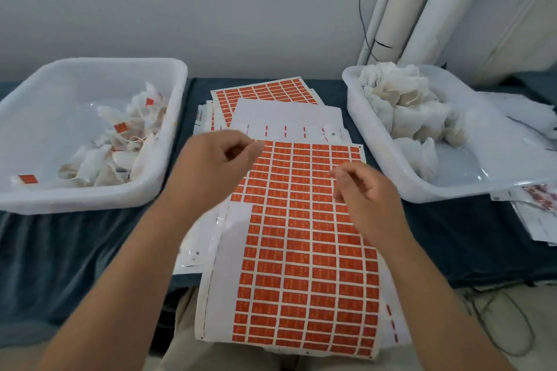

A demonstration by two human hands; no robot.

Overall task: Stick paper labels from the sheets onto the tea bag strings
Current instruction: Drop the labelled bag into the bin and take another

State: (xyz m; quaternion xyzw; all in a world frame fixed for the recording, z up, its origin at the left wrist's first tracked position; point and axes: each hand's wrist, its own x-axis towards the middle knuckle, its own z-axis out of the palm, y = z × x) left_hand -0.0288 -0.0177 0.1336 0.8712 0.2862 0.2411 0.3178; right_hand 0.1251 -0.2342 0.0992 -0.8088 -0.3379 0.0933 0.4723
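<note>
Room to move: both hands hover in the lane between two white tubs, so there's open space toward the body and over the sheets but not much sideways.
Left edge: the left tub (168,117) has its wall just outside the left hand (211,163).
Right edge: the right tub (372,144) is near the right hand (366,196), on its outer side.
Near edge: the label sheet (304,250) hangs past the blue cloth table (75,250) onto the lap.
Left fingers: curled, thumb and forefinger tips close together right at the sheet's far left corner. It's blurry, so I can't tell if they pinch anything.
Right fingers: loosely curled, tips over the sheet's upper right rows. Same blur, can't tell.
Label sheet: directly under both sets of fingertips, with orange labels in rows and a bare patch at its left.
More sheets (265,93): beyond the fingertips, fanned out.
Plain tea bags (407,108): piled in the right tub, beyond and outside the right fingers.
Labelled tea bags (120,144): in the left tub, outside the left fingers.
</note>
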